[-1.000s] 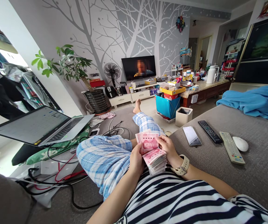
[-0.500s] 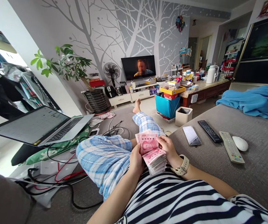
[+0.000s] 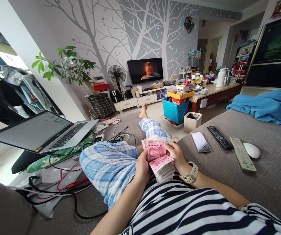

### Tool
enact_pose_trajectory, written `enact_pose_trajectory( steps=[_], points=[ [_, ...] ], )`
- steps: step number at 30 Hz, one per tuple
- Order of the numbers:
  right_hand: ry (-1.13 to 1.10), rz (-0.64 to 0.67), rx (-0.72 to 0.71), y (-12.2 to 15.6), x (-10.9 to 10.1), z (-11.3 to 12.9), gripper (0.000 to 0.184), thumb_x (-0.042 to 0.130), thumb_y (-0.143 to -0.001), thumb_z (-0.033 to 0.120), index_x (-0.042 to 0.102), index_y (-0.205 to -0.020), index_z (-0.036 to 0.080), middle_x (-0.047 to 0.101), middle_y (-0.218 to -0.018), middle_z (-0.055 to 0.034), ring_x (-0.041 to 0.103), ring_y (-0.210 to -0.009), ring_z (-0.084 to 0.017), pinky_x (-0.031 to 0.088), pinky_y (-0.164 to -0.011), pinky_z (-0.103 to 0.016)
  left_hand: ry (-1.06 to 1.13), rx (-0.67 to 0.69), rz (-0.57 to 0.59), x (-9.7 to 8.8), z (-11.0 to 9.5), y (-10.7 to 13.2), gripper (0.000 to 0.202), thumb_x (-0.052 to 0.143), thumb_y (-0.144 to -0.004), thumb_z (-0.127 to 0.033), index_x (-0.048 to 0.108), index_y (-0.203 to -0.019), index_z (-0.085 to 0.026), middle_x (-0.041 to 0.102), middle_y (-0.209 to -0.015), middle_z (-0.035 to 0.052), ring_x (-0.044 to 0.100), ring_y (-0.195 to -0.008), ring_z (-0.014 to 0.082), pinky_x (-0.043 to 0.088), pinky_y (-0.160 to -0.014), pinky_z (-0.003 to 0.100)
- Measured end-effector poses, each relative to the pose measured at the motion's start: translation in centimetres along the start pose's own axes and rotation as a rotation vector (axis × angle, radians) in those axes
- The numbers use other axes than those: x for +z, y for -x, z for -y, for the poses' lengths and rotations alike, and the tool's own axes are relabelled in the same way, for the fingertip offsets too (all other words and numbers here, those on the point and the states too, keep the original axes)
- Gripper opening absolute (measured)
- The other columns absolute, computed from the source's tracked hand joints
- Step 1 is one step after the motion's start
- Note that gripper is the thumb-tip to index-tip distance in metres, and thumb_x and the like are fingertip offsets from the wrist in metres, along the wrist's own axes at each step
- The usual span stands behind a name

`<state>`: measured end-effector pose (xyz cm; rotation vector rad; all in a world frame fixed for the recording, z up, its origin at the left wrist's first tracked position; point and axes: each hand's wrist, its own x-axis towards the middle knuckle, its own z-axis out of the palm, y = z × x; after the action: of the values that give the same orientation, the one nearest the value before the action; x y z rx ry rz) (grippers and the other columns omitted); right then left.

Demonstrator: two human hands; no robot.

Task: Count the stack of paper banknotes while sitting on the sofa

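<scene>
Left hand (image 3: 142, 168), right hand (image 3: 177, 156) grip banknotes (image 3: 159, 160).

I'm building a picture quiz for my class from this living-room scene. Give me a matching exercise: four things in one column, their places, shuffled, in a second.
Things:
1. banknotes
2. phone
3. laptop
4. blue blanket

Places:
A. open on a green cushion
B. flat on the sofa, beside the black remote
C. held between the left hand and the right hand
D. heaped at the sofa's far right

Pairs: 1-C, 2-B, 3-A, 4-D
</scene>
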<state>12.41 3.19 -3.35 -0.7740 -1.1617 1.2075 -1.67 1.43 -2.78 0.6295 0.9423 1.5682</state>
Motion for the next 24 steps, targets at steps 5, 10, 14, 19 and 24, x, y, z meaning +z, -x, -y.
enact_pose_trajectory(
  steps=[5, 10, 14, 19, 24],
  points=[
    [-0.016, 0.009, -0.016, 0.04, 0.03, 0.25, 0.039, 0.068, -0.082, 0.055, 0.053, -0.065, 0.023, 0.038, -0.057, 0.0036, 0.033, -0.052, -0.014, 0.024, -0.051, -0.031, -0.02, -0.002, -0.005, 0.07, -0.15, 0.1, 0.019, 0.07, -0.067, -0.032, 0.071, -0.075, -0.015, 0.074, -0.074, 0.0042, 0.067, -0.066, 0.0193, 0.056, -0.07, 0.032],
    [-0.003, 0.001, -0.04, 0.04, 0.02, 0.3, 0.039, 0.067, -0.083, 0.053, 0.053, -0.065, 0.023, 0.04, -0.058, 0.0036, 0.034, -0.052, -0.013, 0.025, -0.051, -0.03, -0.012, -0.023, -0.009, 0.19, -0.29, 0.16, 0.02, 0.069, -0.066, -0.034, 0.07, -0.074, -0.015, 0.073, -0.073, 0.0044, 0.066, -0.067, 0.0195, 0.056, -0.071, 0.033],
    [0.041, -0.004, -0.047, 0.06, -0.01, 0.42, 0.04, 0.066, -0.083, 0.055, 0.051, -0.064, 0.023, 0.041, -0.059, 0.003, 0.036, -0.054, -0.014, 0.029, -0.052, -0.031, -0.016, -0.019, -0.001, 0.09, -0.23, 0.01, 0.02, 0.071, -0.065, -0.033, 0.068, -0.073, -0.015, 0.072, -0.071, 0.0035, 0.065, -0.065, 0.0188, 0.055, -0.07, 0.033],
    [0.052, 0.007, -0.038, -0.04, -0.02, 0.46, 0.04, 0.065, -0.083, 0.056, 0.05, -0.065, 0.023, 0.041, -0.06, 0.003, 0.035, -0.054, -0.014, 0.029, -0.053, -0.03, -0.035, 0.003, -0.014, -0.06, -0.15, -0.08, 0.016, 0.069, -0.064, -0.031, 0.066, -0.069, -0.016, 0.069, -0.066, 0.0016, 0.062, -0.061, 0.0173, 0.054, -0.066, 0.031],
    [0.039, 0.004, -0.033, -0.12, -0.01, 0.2, 0.04, 0.066, -0.082, 0.057, 0.052, -0.065, 0.023, 0.04, -0.058, 0.0034, 0.034, -0.053, -0.014, 0.027, -0.052, -0.03, -0.048, 0.011, 0.003, -0.15, -0.12, -0.09, 0.016, 0.068, -0.066, -0.032, 0.069, -0.071, -0.016, 0.07, -0.068, 0.0017, 0.063, -0.062, 0.018, 0.053, -0.066, 0.031]
  ],
)
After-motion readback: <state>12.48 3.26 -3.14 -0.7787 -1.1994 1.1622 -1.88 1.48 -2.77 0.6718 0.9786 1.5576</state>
